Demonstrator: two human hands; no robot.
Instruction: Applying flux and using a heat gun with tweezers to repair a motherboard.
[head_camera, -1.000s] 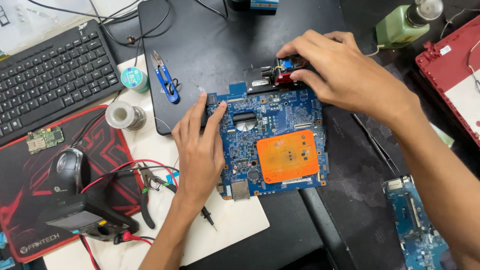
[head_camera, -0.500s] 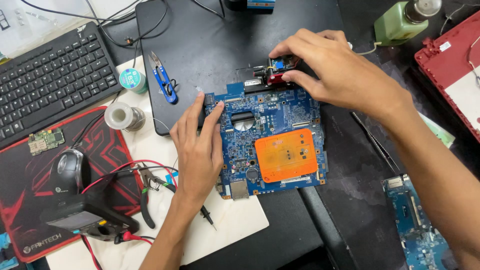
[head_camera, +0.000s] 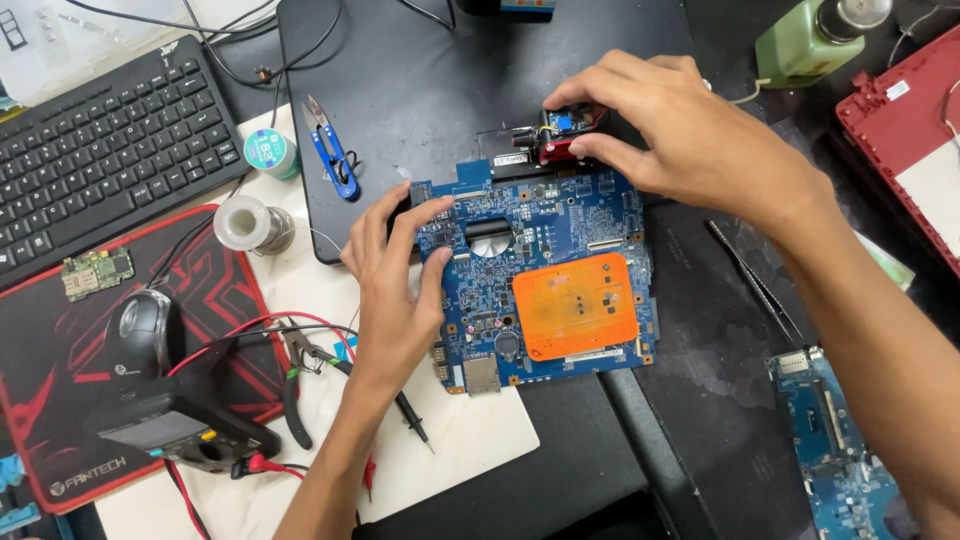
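Note:
A blue laptop motherboard (head_camera: 560, 235) with an orange film patch (head_camera: 575, 305) lies flat on the dark work mat (head_camera: 420, 90). My left hand (head_camera: 395, 285) presses on the board's left edge, fingers spread over its corner. My right hand (head_camera: 670, 135) pinches a small red and blue module (head_camera: 558, 135) at the board's far edge, fingers closed around it.
Blue snips (head_camera: 330, 150), a solder spool (head_camera: 245, 222) and a tape roll (head_camera: 268, 152) lie left of the board. A keyboard (head_camera: 100, 150), a mouse (head_camera: 145, 330), a multimeter (head_camera: 175, 430) with probes, tweezers (head_camera: 755, 280), a green bottle (head_camera: 810, 40), a red laptop shell (head_camera: 910, 130) and a second board (head_camera: 835, 440) surround it.
My right hand with the small module has shifted slightly left along the board's far edge. My left hand has stayed on the board's left edge.

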